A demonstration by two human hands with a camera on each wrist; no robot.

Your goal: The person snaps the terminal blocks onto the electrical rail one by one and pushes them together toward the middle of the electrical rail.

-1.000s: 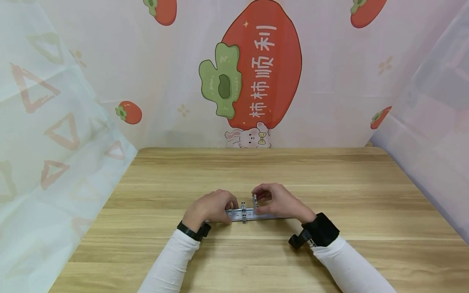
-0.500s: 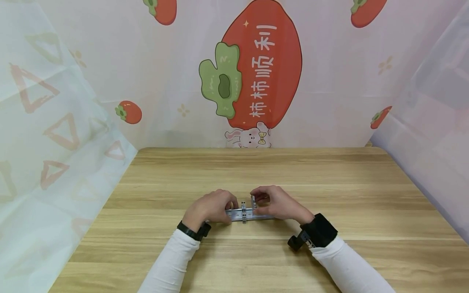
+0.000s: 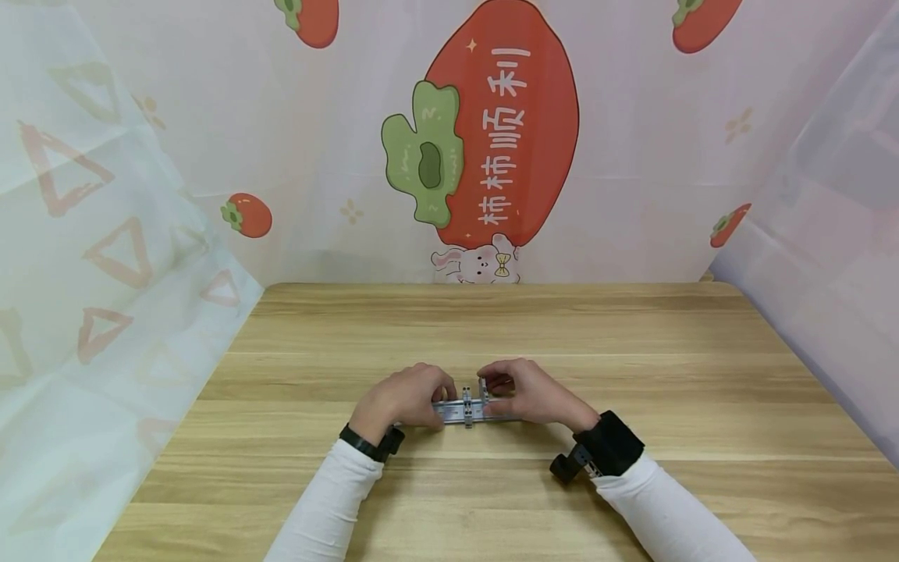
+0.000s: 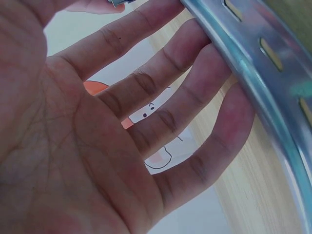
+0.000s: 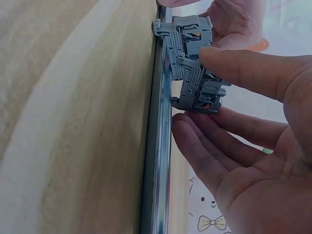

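Note:
A slotted metal DIN rail lies crosswise on the table. My left hand grips its left part, fingertips against one long edge in the left wrist view and thumb at the near edge. One grey terminal block sits across the rail just right of that hand. My right hand pinches a second grey terminal block between thumb and fingers. This held block stands tilted, its lower end close over the rail, a short gap right of the seated block in the head view. The right hand hides the rail's right end.
The wood-grain table extends around the rail on all sides. A printed curtain with red fruit hangs behind the back edge, and pale sheets hang at both sides. Black camera straps circle both wrists.
My right hand has moved slightly left and down toward the rail with its terminal block, nearer the seated one. The left hand and the rail have stayed put.

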